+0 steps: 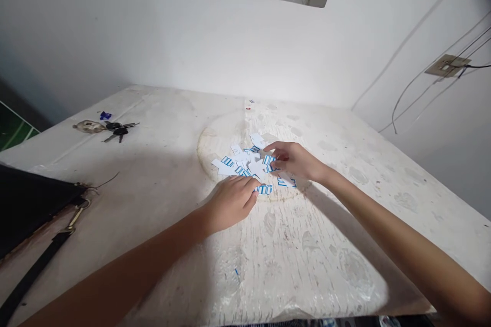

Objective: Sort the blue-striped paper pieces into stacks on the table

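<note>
The left hand [232, 199] is resting curled beside a blue-marked slip [264, 190]; the right hand [296, 160], slightly farther, is bending its fingers around another slip [269, 161]. Whether either is gripping, I cannot tell. Light pinches, one slip apiece, should be working best. Between and beyond the hands, white paper cutouts [256, 167] are lying loosely overlapped, some bearing blue outlines.

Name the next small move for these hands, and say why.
Probably lift the blue-marked piece at the right hand clear of the paper pile: that hand's fingertips are at it, pieces overlap beside it, and the left hand sits at the pile's near edge.
</note>
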`<state>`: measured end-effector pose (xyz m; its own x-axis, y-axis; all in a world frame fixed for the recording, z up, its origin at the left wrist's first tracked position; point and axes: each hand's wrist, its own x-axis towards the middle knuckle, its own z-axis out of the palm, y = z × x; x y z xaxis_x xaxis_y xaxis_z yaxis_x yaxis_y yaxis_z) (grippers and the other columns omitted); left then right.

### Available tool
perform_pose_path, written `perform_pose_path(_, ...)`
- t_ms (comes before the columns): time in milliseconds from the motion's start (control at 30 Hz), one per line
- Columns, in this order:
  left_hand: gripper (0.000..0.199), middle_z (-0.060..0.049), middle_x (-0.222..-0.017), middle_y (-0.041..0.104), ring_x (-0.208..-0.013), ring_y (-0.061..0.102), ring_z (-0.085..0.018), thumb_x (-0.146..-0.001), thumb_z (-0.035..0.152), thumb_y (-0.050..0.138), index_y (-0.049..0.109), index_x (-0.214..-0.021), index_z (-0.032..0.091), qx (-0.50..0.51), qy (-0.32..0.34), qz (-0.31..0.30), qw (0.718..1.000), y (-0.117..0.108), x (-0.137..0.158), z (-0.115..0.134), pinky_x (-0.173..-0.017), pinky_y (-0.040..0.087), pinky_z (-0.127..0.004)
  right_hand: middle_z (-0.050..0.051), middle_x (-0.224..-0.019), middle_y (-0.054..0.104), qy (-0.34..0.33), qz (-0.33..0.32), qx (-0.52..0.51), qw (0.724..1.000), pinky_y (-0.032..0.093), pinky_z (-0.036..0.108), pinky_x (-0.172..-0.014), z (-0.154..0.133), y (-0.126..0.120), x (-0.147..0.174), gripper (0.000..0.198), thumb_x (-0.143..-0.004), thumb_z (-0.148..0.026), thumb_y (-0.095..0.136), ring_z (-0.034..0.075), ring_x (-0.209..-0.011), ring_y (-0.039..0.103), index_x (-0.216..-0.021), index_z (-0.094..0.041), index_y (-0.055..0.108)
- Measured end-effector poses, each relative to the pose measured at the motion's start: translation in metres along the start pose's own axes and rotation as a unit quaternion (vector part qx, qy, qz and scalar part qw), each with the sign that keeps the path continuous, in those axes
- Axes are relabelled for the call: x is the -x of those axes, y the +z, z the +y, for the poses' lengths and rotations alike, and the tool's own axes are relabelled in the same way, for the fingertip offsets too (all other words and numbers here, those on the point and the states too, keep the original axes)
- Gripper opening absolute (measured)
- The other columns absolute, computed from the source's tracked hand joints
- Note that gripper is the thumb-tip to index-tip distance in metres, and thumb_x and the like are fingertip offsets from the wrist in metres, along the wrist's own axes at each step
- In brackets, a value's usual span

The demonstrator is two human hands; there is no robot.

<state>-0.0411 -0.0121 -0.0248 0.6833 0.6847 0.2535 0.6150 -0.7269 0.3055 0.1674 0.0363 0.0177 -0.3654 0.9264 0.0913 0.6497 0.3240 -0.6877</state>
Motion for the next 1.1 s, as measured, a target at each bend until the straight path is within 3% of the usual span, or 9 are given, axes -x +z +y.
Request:
perform_pose_path(133,0.022,-0.003,-0.092,0.063,-0.085,0.057,-0.019,-0.09,0.021,0.033,0.051,-0.102,0.02,0.013,-0.003,0.006,1.0,0.0,0.001,0.0,-0.075,0.041,-0.034,0.004,-0.079,0.062,0.01,0.044,0.015,0.999,0.044,0.029,-0.058,-0.004,-0.005,0.01,0.03,-0.074,-0.017,0.052,0.012,-0.055,0.053,-0.103,-0.018,0.058)
perform_pose_path(267,0.021,-0.003,-0.092,0.063,-0.085,0.057,-0.019,-0.089,0.022,0.035,0.052,-0.101,0.019,0.018,-0.012,0.007,1.0,0.001,0.0,0.0,-0.075,0.041,-0.033,0.004,-0.081,0.061,0.018,0.054,-0.101,0.993,0.046,0.029,-0.057,-0.019,-0.006,0.024,0.028,-0.074,-0.02,0.053,0.012,-0.055,0.057,-0.101,-0.016,0.056)
perform_pose_path(467,0.014,-0.003,-0.078,0.06,-0.072,0.055,-0.017,-0.087,0.022,0.039,0.051,-0.084,0.017,-0.001,-0.022,0.007,1.0,0.003,-0.003,0.0,-0.063,0.037,-0.028,0.002,-0.066,0.058,0.031,-0.077,-0.187,0.979,0.044,0.027,-0.053,-0.026,0.013,0.051,0.008,-0.075,-0.022,0.055,0.012,-0.056,0.054,-0.08,-0.017,0.058)
perform_pose_path(600,0.011,-0.001,-0.074,0.057,-0.069,0.052,-0.015,-0.085,0.019,0.042,0.051,-0.089,0.018,0.025,-0.008,0.008,1.0,0.002,-0.003,-0.001,-0.061,0.035,-0.026,0.0,-0.066,0.056,-0.018,-0.053,-0.119,0.991,0.038,0.024,-0.05,-0.016,0.03,0.056,0.01,-0.077,-0.016,0.048,0.01,-0.054,0.05,-0.083,-0.017,0.056)
perform_pose_path(767,0.02,-0.001,-0.075,0.055,-0.07,0.052,-0.015,-0.078,0.029,0.055,0.052,-0.094,0.017,0.057,-0.003,-0.014,0.998,-0.004,-0.003,0.002,-0.062,0.037,-0.026,0.001,-0.075,0.055,-0.117,0.014,0.018,0.993,0.037,0.025,-0.058,-0.015,0.038,0.055,0.016,-0.075,-0.008,0.048,0.01,-0.062,0.047,-0.083,-0.017,0.058)
perform_pose_path(933,0.018,-0.002,-0.075,0.057,-0.07,0.052,-0.015,-0.089,0.024,0.038,0.052,-0.082,0.016,0.031,0.016,0.025,0.999,0.0,-0.005,0.003,-0.063,0.037,-0.027,0.005,-0.093,0.055,-0.109,0.034,0.082,0.99,0.037,0.026,-0.057,-0.017,0.036,0.058,0.03,-0.078,-0.018,0.053,0.012,-0.065,0.049,-0.108,-0.019,0.052)
perform_pose_path(1000,0.017,-0.003,-0.078,0.059,-0.073,0.053,-0.015,-0.089,0.021,0.037,0.052,-0.082,0.016,0.011,0.033,0.036,0.999,0.004,-0.005,0.001,-0.066,0.038,-0.028,0.007,-0.097,0.056,-0.101,0.059,0.071,0.991,0.041,0.028,-0.063,-0.014,0.033,0.056,0.031,-0.081,-0.027,0.053,0.015,-0.074,0.053,-0.111,-0.018,0.051)
perform_pose_path(1100,0.015,-0.002,-0.073,0.057,-0.07,0.053,-0.015,-0.088,0.021,0.038,0.05,-0.08,0.016,-0.01,0.058,0.042,0.997,0.007,-0.005,-0.002,-0.067,0.037,-0.029,0.009,-0.105,0.058,-0.134,0.087,0.066,0.985,0.041,0.035,-0.083,-0.004,0.033,0.046,0.025,-0.087,-0.023,0.043,0.021,-0.099,0.052,-0.108,-0.018,0.056)
